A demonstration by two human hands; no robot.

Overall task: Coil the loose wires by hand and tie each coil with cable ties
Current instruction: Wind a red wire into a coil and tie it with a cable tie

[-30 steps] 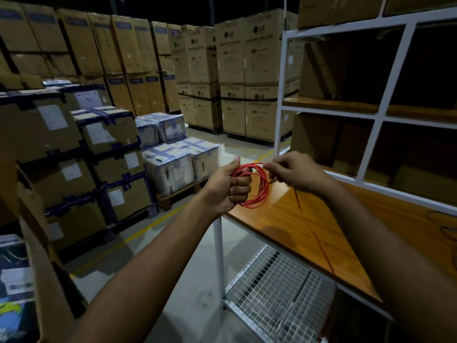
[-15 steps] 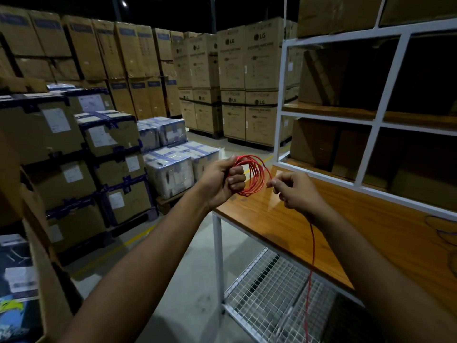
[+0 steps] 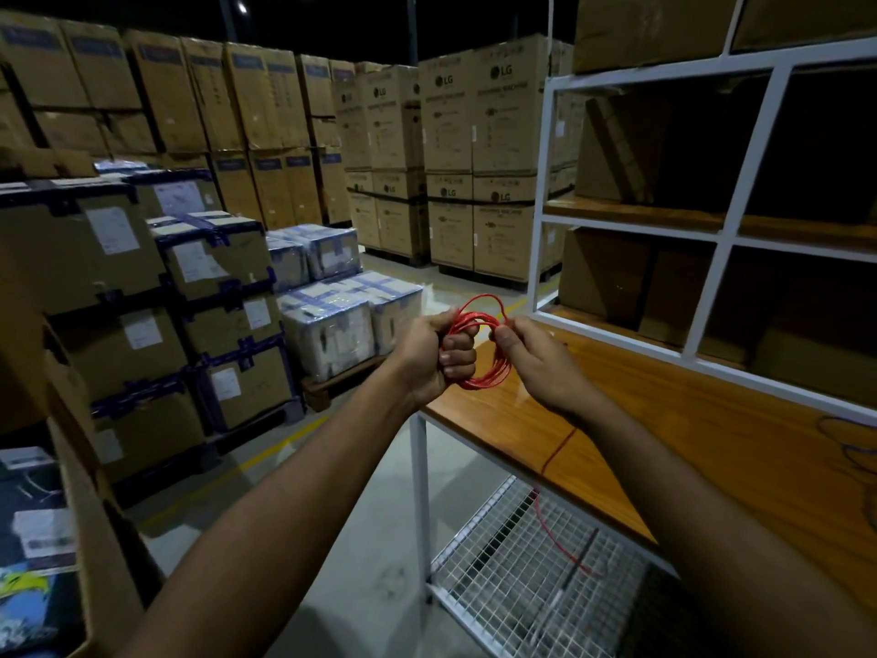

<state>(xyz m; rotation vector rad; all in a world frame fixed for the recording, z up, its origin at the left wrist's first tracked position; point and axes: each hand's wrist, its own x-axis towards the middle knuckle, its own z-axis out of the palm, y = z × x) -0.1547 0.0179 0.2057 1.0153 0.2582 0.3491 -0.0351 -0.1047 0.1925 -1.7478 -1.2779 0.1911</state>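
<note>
The left hand (image 3: 434, 358) has its fingers curled tight round one side of a red wire coil (image 3: 493, 353), its grip closed on the bundled loops, with the thumb pointing up toward the top of the coil. The coil is held in the air just above the near left corner of the wooden counter (image 3: 712, 467), one loose loop arching above the rest. The right hand (image 3: 536, 360) meets the coil from the other side, its fingertips (image 3: 504, 332) pinching the strand at the upper right of the loops. From under the right wrist a loose tail of red wire (image 3: 560, 448) runs across the counter top, drops over its front edge and trails down onto the white wire-mesh lower shelf (image 3: 522, 586). At the far right edge of the counter lies a dark wire, too dim to make out well. A white metal rack frame (image 3: 740, 216) rises behind the counter, with cardboard boxes in its bays. Across the aisle stand tall stacks of cardboard cartons (image 3: 479, 149) and shrink-wrapped boxes (image 3: 332, 320) on a pallet.
</note>
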